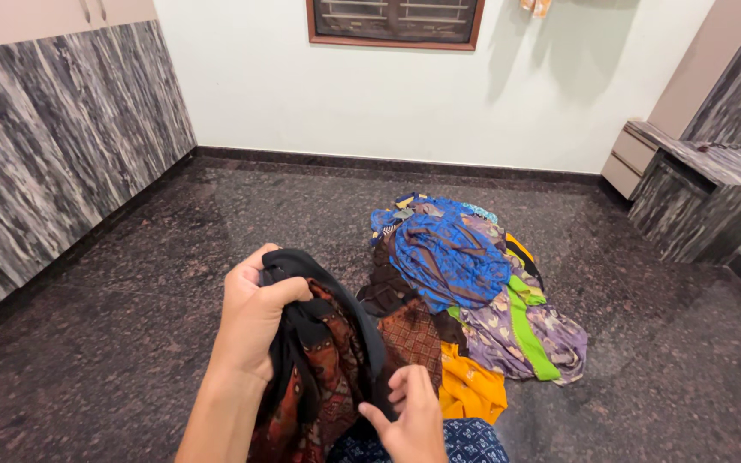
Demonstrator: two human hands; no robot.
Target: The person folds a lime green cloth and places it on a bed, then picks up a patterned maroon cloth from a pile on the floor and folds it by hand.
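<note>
Black cloth with a red-brown patterned lining, a garment, hung bunched at lower centre of the frame, gripped by both hands. The left hand was clenched around its upper edge, thumb across the black trim, holding it up. The right hand, lower and to the right, pinched a fold of the same garment between thumb and fingers. Dark blue printed fabric showed along the bottom edge, just beneath the right hand.

Just beyond the garment, at centre frame, a pile of clothes lay on the dark speckled stone floor. A blue patterned piece topped it, with a bright green strip and a yellow-orange piece at its near side.

Grey streaked cabinets ran along the left. A white wall filled the top, with a wood-framed window at the upper edge. A low grey streaked unit stood at the right.
</note>
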